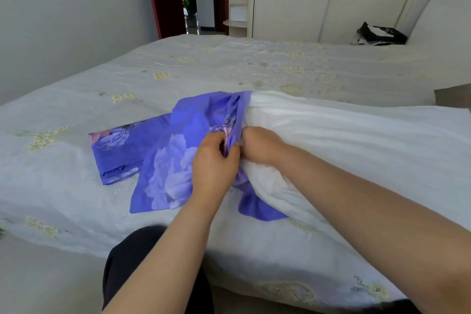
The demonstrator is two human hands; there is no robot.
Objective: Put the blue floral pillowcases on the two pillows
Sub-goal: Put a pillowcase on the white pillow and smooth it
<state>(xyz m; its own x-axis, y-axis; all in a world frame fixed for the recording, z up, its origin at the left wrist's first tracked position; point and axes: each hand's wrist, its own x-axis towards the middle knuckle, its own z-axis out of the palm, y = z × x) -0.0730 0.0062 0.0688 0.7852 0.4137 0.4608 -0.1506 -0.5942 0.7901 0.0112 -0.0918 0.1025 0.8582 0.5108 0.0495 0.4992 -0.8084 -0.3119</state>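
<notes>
Blue pillowcase [175, 160] gripped by left hand [214, 163]; right hand [260, 145] clutches white pillow [344, 140].

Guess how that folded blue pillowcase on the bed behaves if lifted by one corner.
The folded pillowcase would probably go floppy and unfold, since its layers lie loose. It is likely light: the same fabric bunches easily in the left hand. It could drag across the bedspread.
</notes>
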